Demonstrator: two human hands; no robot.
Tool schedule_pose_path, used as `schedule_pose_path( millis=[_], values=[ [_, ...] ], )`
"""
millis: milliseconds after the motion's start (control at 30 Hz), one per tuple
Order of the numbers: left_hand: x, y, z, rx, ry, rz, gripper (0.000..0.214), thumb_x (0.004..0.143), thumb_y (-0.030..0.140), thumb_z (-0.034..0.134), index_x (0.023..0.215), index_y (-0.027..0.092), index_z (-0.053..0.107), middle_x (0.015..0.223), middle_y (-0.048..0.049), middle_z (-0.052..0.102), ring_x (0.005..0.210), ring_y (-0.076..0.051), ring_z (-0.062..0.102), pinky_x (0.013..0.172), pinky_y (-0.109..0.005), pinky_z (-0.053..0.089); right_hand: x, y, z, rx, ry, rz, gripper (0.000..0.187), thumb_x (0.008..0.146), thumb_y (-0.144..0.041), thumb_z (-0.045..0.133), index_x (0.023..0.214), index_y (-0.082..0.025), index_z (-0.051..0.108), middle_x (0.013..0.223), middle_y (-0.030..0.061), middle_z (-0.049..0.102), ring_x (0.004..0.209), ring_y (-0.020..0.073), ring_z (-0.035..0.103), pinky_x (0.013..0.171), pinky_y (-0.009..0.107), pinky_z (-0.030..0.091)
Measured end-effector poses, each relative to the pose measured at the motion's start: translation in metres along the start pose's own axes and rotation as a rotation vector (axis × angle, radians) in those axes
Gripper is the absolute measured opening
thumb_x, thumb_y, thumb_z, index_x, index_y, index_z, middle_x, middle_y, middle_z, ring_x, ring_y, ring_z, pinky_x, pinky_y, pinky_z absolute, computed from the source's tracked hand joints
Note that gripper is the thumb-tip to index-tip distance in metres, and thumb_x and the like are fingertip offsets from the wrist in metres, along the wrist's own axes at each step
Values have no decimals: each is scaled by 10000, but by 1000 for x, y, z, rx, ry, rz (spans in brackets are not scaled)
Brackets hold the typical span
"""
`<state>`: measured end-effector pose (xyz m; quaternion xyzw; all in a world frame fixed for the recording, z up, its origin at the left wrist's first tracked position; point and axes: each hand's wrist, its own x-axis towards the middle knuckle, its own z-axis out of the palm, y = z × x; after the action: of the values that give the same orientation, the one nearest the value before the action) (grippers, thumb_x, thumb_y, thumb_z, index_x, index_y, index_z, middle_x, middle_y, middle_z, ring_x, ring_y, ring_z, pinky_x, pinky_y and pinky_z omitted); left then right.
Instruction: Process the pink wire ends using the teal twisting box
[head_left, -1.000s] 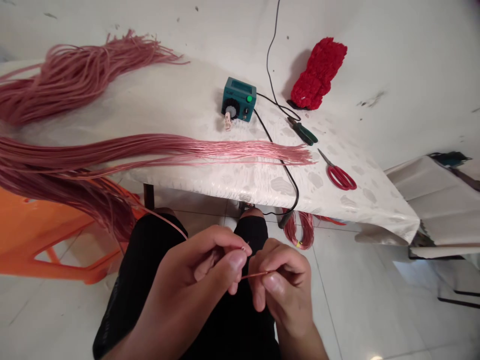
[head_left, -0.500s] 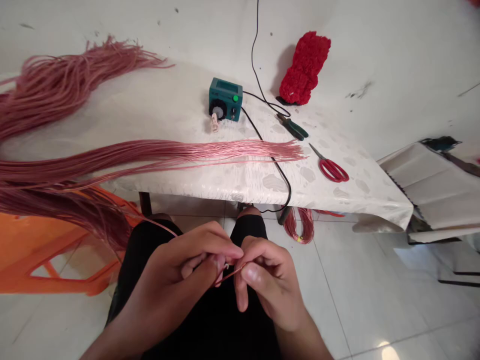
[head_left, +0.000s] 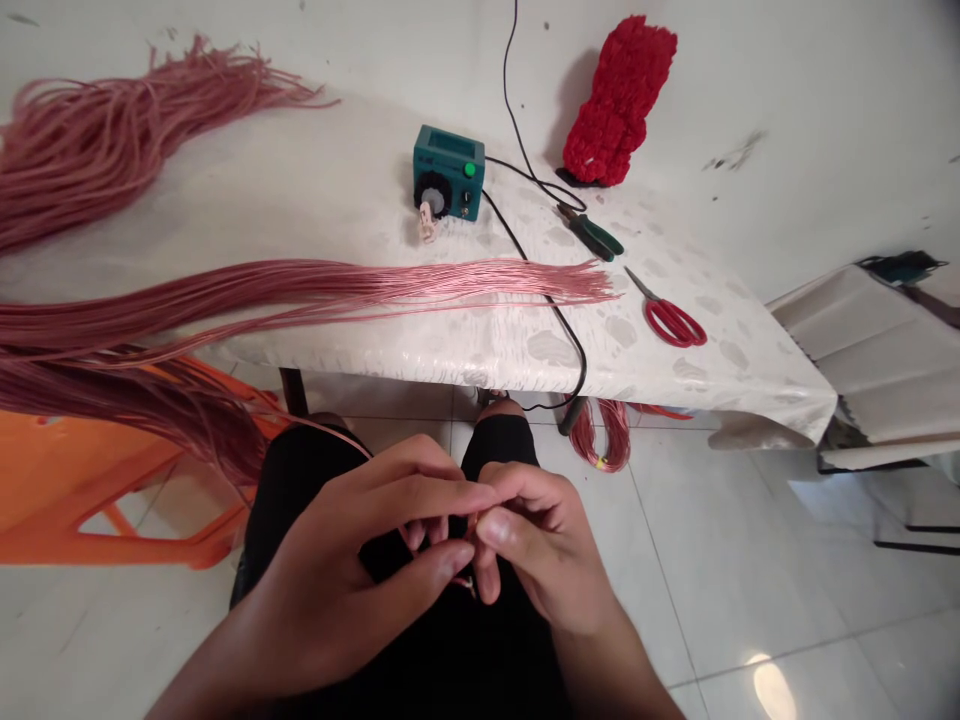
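Observation:
Above my lap, my right hand point(head_left: 536, 550) pinches a thin pink cord point(head_left: 351, 440) between thumb and forefinger. My left hand point(head_left: 382, 530) meets it there: its forefinger tip touches the right fingers, its thumb stands a little apart below, and the other fingers curl around the cord. From the long bundles at left the strand runs over my knee and under the left hand. A short end with a whitish tip point(head_left: 469, 585) pokes out below the left thumb. The pinched spot itself is mostly covered by fingers.
On the table point(head_left: 480, 350) lie a long bundle of pink cords point(head_left: 375, 285), a frayed bundle point(head_left: 135, 140), a green motor box point(head_left: 450, 170), pliers point(head_left: 592, 235), red scissors point(head_left: 675, 322) and a black cable point(head_left: 570, 335). An orange stool point(head_left: 135, 550) stands left; a tied coil point(head_left: 604, 435) hangs below.
The left thumb and forefinger have parted, and the left forefinger has reached over to the right fingertips. The cord's end has shifted lower. The view has tilted down slightly.

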<state>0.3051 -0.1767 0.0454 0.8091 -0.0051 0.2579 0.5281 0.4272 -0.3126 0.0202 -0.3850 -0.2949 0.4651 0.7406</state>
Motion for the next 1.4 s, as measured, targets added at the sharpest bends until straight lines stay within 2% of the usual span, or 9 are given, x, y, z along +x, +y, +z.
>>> schedule_pose_path(
  millis=[400, 533, 633, 733, 900, 1000, 1133, 1267, 1400],
  values=[
    [-1, 6, 10, 118, 191, 80, 294, 829, -29, 674, 1019, 196, 664, 896, 17, 631, 768, -75, 648, 654, -183, 534, -2, 1, 5, -19, 79, -44, 57, 928, -204, 702, 877, -180, 699, 699, -48, 652, 463, 34, 610, 503, 157, 474],
    [-3, 6, 9, 5, 200, 73, 216, 855, 38, 683, 985, 210, 668, 863, 2, 637, 776, -126, 652, 665, -257, 548, -1, -1, 9, -46, 78, -53, 55, 940, -202, 687, 889, -182, 693, 695, -50, 632, 459, 29, 593, 484, 154, 447],
    [-2, 5, 11, -190, 216, -51, 126, 899, 107, 672, 836, 205, 622, 784, 20, 595, 726, -112, 617, 639, -239, 534, -1, -4, 13, -132, 69, -65, 69, 934, -191, 690, 867, -175, 687, 646, -52, 609, 483, 43, 587, 520, 177, 464],
    [-3, 1, 13, -533, 134, -221, 137, 938, 174, 656, 824, 202, 584, 801, 37, 546, 645, -70, 603, 554, -175, 506, -3, -6, 15, -202, 45, -75, 66, 921, -151, 685, 858, -172, 685, 663, -36, 625, 515, 63, 599, 533, 200, 485],
    [-9, -12, 12, -937, -104, -431, 163, 958, 348, 660, 976, 234, 545, 820, 22, 607, 667, -112, 665, 597, -214, 513, -2, -11, 14, -338, -44, -175, 73, 915, -115, 672, 910, -188, 678, 704, -15, 680, 566, 98, 661, 525, 213, 502],
    [-10, -16, 9, -898, -181, -498, 290, 938, 474, 655, 934, 207, 541, 721, 20, 591, 593, -97, 574, 570, -214, 443, 1, -18, 12, -549, -117, -296, 76, 910, -120, 675, 880, -190, 670, 676, -11, 706, 597, 102, 656, 590, 225, 528],
    [-9, -19, 4, -745, -281, -595, 400, 890, 563, 669, 858, 173, 588, 681, 14, 574, 579, -88, 480, 557, -213, 382, 5, -29, 9, -789, -238, -326, 67, 910, -160, 678, 862, -206, 667, 726, 1, 733, 613, 103, 612, 590, 227, 519],
    [-8, -20, -2, -713, -455, -635, 354, 881, 506, 664, 812, 159, 645, 614, 12, 590, 545, -94, 489, 527, -215, 357, 5, -36, 5, -917, -300, -343, 104, 886, -106, 641, 854, -205, 649, 690, -24, 661, 583, 89, 559, 564, 218, 472],
    [-7, -20, -8, -708, -507, -659, 292, 865, 431, 680, 759, 158, 681, 589, 10, 601, 529, -90, 495, 516, -211, 338, 4, -42, 4, -1024, -359, -343, 119, 892, -92, 602, 876, -208, 625, 708, -31, 622, 596, 89, 534, 581, 234, 444]
  ],
)
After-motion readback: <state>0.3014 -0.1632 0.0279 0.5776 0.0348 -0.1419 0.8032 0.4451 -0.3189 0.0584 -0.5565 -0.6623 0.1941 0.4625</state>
